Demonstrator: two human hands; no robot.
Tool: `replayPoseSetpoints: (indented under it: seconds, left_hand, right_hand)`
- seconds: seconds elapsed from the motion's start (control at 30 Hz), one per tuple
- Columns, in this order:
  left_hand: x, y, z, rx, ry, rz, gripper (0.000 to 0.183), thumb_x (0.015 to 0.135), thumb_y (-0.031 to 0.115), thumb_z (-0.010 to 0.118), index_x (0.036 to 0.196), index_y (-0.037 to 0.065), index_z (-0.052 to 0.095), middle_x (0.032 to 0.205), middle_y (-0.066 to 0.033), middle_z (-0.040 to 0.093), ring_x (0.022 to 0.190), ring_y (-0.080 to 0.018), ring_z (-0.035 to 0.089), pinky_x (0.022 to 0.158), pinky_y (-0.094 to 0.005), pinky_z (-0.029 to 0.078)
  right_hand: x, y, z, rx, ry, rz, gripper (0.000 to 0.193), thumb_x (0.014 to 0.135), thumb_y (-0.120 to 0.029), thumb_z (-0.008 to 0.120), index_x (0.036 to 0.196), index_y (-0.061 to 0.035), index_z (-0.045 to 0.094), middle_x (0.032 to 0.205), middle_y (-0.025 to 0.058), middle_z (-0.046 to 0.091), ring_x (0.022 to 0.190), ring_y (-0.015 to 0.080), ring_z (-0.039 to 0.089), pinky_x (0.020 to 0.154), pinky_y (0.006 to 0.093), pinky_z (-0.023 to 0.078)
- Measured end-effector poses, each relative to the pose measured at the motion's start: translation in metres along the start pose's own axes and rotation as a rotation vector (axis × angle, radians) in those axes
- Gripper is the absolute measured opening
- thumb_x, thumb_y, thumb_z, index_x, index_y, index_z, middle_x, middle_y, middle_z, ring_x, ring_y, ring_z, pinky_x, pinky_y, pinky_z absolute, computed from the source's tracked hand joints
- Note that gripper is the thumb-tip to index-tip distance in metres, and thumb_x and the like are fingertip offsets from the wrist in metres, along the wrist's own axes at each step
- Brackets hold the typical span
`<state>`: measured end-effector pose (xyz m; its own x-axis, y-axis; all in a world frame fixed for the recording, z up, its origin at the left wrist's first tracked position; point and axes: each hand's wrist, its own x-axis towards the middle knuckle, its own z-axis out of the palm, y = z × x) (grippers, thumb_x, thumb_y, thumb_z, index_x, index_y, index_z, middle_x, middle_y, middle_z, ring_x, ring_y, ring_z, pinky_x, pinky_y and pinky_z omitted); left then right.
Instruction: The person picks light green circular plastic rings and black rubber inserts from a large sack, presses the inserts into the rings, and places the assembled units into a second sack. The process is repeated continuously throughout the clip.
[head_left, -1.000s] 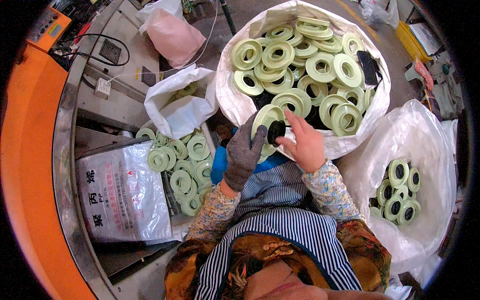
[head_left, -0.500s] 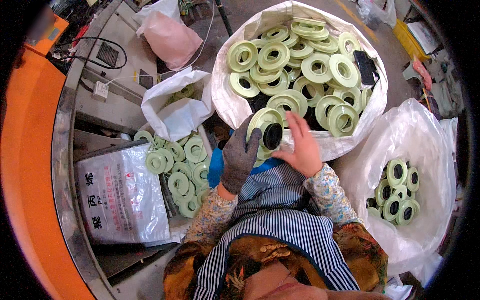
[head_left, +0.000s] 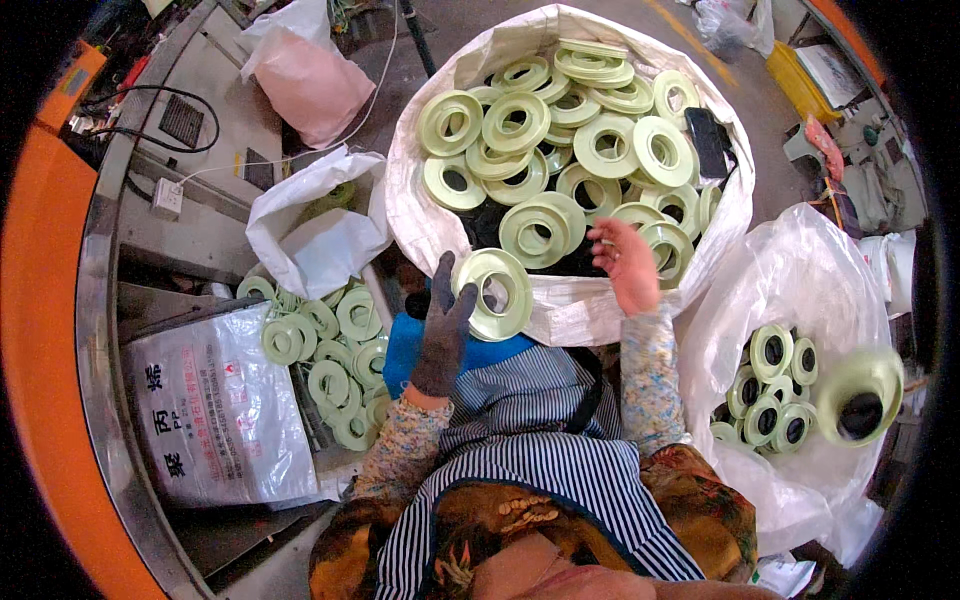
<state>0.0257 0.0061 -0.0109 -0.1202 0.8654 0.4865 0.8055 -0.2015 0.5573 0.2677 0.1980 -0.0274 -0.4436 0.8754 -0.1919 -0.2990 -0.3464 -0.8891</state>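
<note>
The big white sack at twelve o'clock is heaped with pale green plastic rings, so most of the work looks left to do; a smaller bag at three o'clock holds fewer rings, and one ring shows just above its rim. The gloved left hand has its fingers closed round the edge of a green ring, held upright at the sack's near rim. The bare right hand hangs over the sack, fingers spread and holding nothing.
</note>
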Motion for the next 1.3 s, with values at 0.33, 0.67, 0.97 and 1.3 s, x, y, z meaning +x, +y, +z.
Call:
replayPoseSetpoints:
  seconds: [0.33,0.67,0.97,1.3]
  left_hand:
    - [-0.007,-0.02,0.013,-0.212,0.058,-0.046,0.05,0.082,-0.005,0.067,0.127,0.009,0.052,0.12,-0.0243,0.06,0.111,-0.0378,0.061,0.091,-0.0428,0.052]
    - [0.016,0.027,-0.002,-0.261,0.094,-0.18,0.043,0.084,-0.004,0.064,0.125,0.001,0.051,0.127,-0.0265,0.054,0.114,-0.0394,0.059,0.093,-0.0416,0.052]
    - [-0.002,0.036,-0.013,-0.165,0.082,-0.05,0.047,0.082,-0.013,0.058,0.125,0.005,0.056,0.134,-0.027,0.049,0.12,-0.0418,0.055,0.098,-0.0439,0.049]
    - [-0.002,0.051,-0.019,-0.369,0.098,0.01,0.051,0.087,-0.001,0.063,0.134,0.005,0.044,0.134,-0.0235,0.05,0.12,-0.0368,0.055,0.097,-0.0406,0.05]
  right_hand:
    - [0.032,0.05,-0.003,-2.019,0.213,-0.388,0.017,0.082,-0.018,0.058,0.09,-0.0134,0.071,0.111,0.0095,0.063,0.116,0.0333,0.051,0.092,0.052,0.04]
    - [-0.055,0.01,0.115,-1.007,-0.048,-0.795,0.02,0.078,-0.006,0.072,0.081,-0.0018,0.053,0.132,0.0188,0.054,0.101,0.0341,0.059,0.087,0.0412,0.049]
    - [-0.068,0.012,0.122,-1.033,-0.187,-0.699,0.024,0.075,-0.007,0.073,0.082,-0.0028,0.051,0.136,0.0185,0.052,0.116,0.0407,0.052,0.097,0.0453,0.043]
    - [-0.087,-0.009,0.128,-1.127,-0.298,-0.793,0.039,0.069,-0.012,0.078,0.101,-0.0065,0.056,0.143,0.0159,0.045,0.123,0.0387,0.048,0.097,0.0454,0.044]
